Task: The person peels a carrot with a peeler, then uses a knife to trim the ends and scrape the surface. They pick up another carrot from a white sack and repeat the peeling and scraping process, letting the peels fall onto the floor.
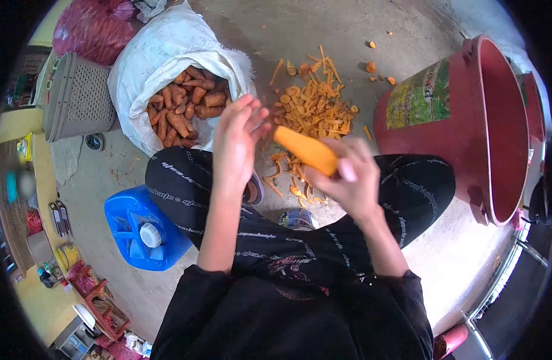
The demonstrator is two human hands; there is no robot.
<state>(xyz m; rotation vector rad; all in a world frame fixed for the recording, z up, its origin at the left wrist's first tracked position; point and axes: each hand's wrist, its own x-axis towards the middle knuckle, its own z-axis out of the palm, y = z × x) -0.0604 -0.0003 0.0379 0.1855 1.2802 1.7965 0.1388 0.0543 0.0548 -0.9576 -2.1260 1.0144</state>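
A peeled, bright orange carrot [307, 150] is gripped in my right hand [351, 174], its blunt end pointing up and to the left. My left hand [235, 135] is raised beside it with the fingers apart, blurred a little by motion, and nothing shows in it. Beyond my hands, a pile of orange peelings [318, 105] lies on the floor. Unpeeled, soil-stained carrots [179, 114] fill the mouth of a white woven sack [162, 54] at the upper left, close to my left hand.
A large red tub [429, 129] leans on its side at the right. On the left stand a blue jerrycan [129, 207] and a grey perforated basket [78, 99]. A pink mesh bag [90, 30] is behind the sack. Small carrot pieces [370, 66] are scattered on the concrete floor.
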